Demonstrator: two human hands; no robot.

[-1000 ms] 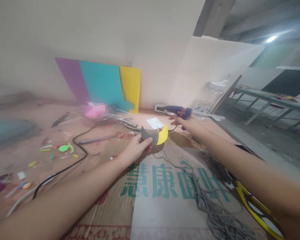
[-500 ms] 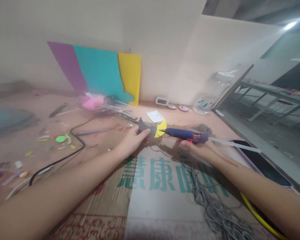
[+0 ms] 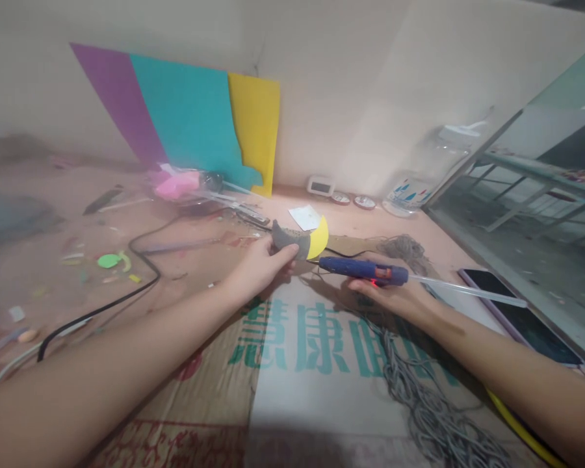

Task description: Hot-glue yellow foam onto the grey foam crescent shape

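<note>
My left hand [image 3: 268, 262] pinches a crescent-shaped piece [image 3: 292, 242] between thumb and fingers. Most of the crescent is covered in grey, and its right tip is bare yellow. In my right hand [image 3: 385, 286] is a blue hot glue gun [image 3: 355, 267], with a red light glowing on it. A clear glue stick [image 3: 468, 290] sticks out of its back end. The gun's nozzle points left, just under the crescent's lower edge; whether it touches cannot be made out. Some of my fingers are hidden behind the gun and the crescent.
Loose grey yarn [image 3: 433, 403] lies on the printed cardboard [image 3: 292, 409] between my arms. A phone [image 3: 526, 318] is at the right edge. A clear bottle [image 3: 429, 172] and small white clock [image 3: 320, 186] stand at the back. Scraps and a black cable [image 3: 102, 309] lie left.
The glue gun's nozzle has moved from the crescent's yellow part to below its lower edge. The crescent is raised and tilted slightly. The whole view has shifted a little.
</note>
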